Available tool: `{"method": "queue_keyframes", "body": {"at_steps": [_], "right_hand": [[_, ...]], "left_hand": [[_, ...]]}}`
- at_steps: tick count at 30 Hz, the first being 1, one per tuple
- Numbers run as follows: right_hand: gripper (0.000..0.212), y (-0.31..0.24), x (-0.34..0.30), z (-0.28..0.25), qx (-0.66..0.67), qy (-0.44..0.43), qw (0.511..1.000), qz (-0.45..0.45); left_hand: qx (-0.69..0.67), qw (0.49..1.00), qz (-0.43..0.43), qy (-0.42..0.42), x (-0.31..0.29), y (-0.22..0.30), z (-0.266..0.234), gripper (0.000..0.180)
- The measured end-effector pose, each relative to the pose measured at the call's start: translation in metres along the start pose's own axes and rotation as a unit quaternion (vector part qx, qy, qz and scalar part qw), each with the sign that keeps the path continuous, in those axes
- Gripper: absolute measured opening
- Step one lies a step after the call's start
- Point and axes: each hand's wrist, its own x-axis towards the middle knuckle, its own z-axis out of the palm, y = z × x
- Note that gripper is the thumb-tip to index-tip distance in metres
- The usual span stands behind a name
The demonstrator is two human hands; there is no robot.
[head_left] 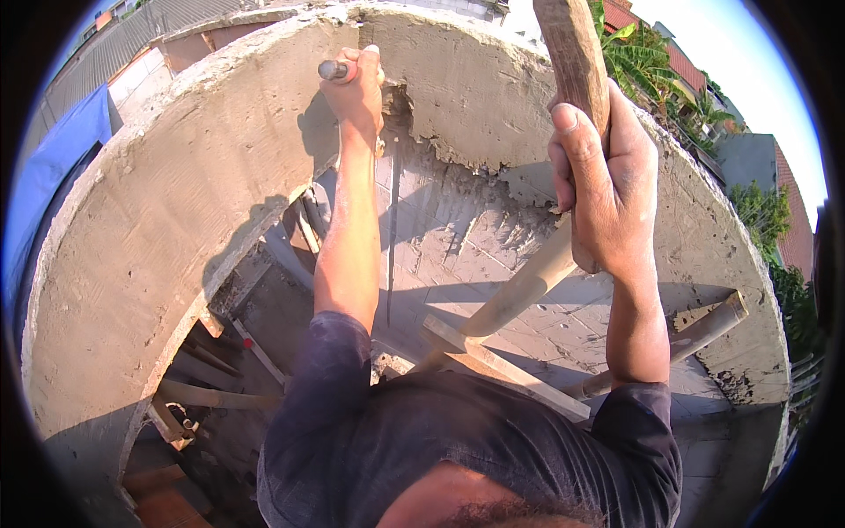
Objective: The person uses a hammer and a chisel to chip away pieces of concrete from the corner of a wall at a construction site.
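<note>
My left hand (356, 97), arm stretched forward, is closed around a chisel (332, 70) with a round metal end and a reddish grip. Its working tip is hidden behind the hand. Right beside that fist, the rough concrete wall (475, 79) has a broken, crumbling notch (399, 104) in its inner face. Raised on the right, my right hand (612, 180) grips a thick wooden handle (576, 57). The handle's upper end runs out of the picture, so whatever it carries cannot be seen.
The concrete wall curves around me on both sides. Below lie a tiled surface (440, 229) with grey debris, a wooden pole (528, 280), a crossing plank (519, 380) and another pole (704, 330). Lower left, several timbers (220, 396) sit under an opening. Outside are a blue tarp (57, 194) and roofs.
</note>
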Motion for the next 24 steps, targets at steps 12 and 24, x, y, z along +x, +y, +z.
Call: {"method": "queue_keyframes", "body": {"at_steps": [12, 24], "right_hand": [[0.031, 0.046, -0.062, 0.081, 0.007, -0.176, 0.981, 0.083], [0.033, 0.089, -0.209, 0.079, 0.079, -0.203, 0.922, 0.32]], "left_hand": [[0.096, 0.992, -0.065, -0.043, -0.016, 0.001, -0.035, 0.017], [0.235, 0.963, -0.13, 0.014, -0.055, 0.014, -0.063, 0.023]]}}
